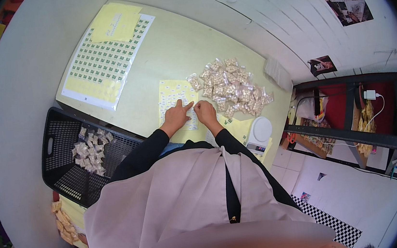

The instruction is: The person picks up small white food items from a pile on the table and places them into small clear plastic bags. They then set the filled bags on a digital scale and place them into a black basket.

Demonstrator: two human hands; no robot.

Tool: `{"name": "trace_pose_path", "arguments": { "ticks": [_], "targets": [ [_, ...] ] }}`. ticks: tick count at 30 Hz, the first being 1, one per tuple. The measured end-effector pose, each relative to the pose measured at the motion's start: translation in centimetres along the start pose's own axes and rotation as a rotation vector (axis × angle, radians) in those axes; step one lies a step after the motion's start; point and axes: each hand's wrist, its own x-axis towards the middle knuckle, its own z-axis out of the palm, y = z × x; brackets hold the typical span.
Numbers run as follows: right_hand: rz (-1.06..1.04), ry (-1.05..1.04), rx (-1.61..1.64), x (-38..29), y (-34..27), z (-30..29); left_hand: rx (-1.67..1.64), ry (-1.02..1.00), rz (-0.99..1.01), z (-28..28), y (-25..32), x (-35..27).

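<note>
A yellow sheet of small white stickers (166, 97) lies on the table in front of me. My left hand (175, 117) rests on it with index finger and thumb spread. Close beside it, at the sheet's right edge, my right hand (205, 112) has its fingers curled and their tips near the left thumb. Whether a sticker is between those fingertips is too small to tell. Just beyond my right hand is a pile of small clear plastic packets (230, 84) filled with pale pieces.
A black plastic crate (59, 149) at the left holds several filled packets (90, 151). A white digital scale (260, 130) stands on the right. Sheets of green-printed labels (105, 61) lie at the table's far left. A metal-framed shelf (348, 132) is at the right.
</note>
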Motion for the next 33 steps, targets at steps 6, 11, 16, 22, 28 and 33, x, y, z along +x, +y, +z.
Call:
{"name": "trace_pose_path", "arguments": {
  "ticks": [6, 11, 16, 22, 28, 33],
  "targets": [
    [0.050, -0.073, 0.036, 1.1, 0.3, -0.1, 0.013, -0.003, 0.005, 0.1, 0.0, 0.1],
    [0.091, -0.172, 0.273, 1.5, 1.7, -1.3, -0.077, -0.062, -0.023, -0.2, -0.5, 0.5],
    [0.125, -0.151, 0.582, -0.6, 1.6, -3.8, -0.667, -0.004, -0.125, -1.9, -0.8, 0.9],
    [0.096, -0.102, 0.766, -3.0, -2.0, -7.4, -1.394, 0.024, -0.156, -3.2, 0.2, 0.6],
    [-0.043, 0.020, 0.829, -3.9, -4.0, -7.9, -1.390, 0.041, -0.092, -5.3, 2.5, -0.5],
    [-0.050, 0.051, 0.768, -4.2, -4.6, -8.5, -1.379, 0.058, -0.107, -5.1, 3.1, -0.9]
  ]
}}
